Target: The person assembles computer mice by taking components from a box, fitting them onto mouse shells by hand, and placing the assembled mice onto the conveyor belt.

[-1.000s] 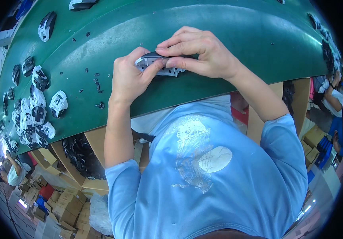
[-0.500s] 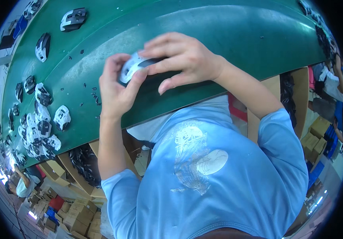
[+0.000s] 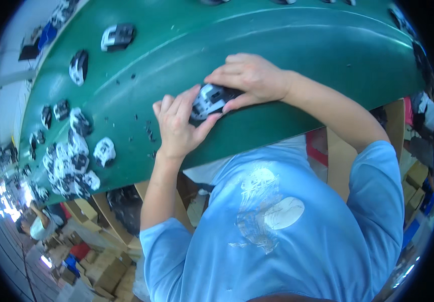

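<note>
A white and black computer mouse (image 3: 208, 102) is held just above or on the green table between my two hands. My left hand (image 3: 179, 125) pinches its left end, thumb at the near edge and fingers at the far edge. My right hand (image 3: 252, 79) closes round the black right end, with the thumb along the near side. Fingers cover parts of both ends. Small black pieces (image 3: 149, 132) lie scattered to the left of my left hand, and a single white mouse shell (image 3: 104, 152) rests beyond them.
A heap of white and black mouse shells (image 3: 66, 163) lies on the left of the green table (image 3: 297, 55). Two assembled-looking mice (image 3: 118, 37) sit farther back. Cardboard boxes (image 3: 101, 272) stand below left; another person (image 3: 43, 225) is at the far left.
My right hand, blurred with spread fingers before, now grips the mouse's right end. The mouse lies lower and turned, its marked white face showing. The whole view has shifted.
</note>
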### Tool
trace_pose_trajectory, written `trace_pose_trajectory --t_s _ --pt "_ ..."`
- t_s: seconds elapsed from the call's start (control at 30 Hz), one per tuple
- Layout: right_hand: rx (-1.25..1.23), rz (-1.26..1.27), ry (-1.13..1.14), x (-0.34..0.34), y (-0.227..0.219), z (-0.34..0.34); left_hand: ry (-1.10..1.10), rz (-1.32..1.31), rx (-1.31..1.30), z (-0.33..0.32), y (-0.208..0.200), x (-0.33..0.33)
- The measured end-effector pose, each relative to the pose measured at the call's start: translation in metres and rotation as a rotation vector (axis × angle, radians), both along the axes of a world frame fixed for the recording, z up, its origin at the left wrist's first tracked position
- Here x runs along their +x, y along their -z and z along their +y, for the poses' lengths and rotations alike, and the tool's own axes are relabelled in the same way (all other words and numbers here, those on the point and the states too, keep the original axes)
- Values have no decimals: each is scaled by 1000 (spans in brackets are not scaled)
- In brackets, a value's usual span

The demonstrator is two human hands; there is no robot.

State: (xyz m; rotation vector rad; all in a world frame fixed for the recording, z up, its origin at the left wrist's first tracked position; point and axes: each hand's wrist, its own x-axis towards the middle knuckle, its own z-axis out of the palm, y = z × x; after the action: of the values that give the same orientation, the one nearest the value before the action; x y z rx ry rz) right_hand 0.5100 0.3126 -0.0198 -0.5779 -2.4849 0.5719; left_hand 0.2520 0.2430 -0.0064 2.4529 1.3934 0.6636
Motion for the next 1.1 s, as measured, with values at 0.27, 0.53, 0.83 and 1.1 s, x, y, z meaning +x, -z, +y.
trace_pose_trajectory --t_s 0.27,0.53,0.83,1.1 --pt "-42 49 50 12 15 0 -73 20 -6 -1 2 16" --pt "-74 -9 -70 15 17 17 -46 92 -12 0 3 20" --pt "-292 122 -25 16 6 19 77 -419 -145 7 12 -1" --pt "-541 371 -8 6 0 -7 125 -895 -232 -1 4 19"
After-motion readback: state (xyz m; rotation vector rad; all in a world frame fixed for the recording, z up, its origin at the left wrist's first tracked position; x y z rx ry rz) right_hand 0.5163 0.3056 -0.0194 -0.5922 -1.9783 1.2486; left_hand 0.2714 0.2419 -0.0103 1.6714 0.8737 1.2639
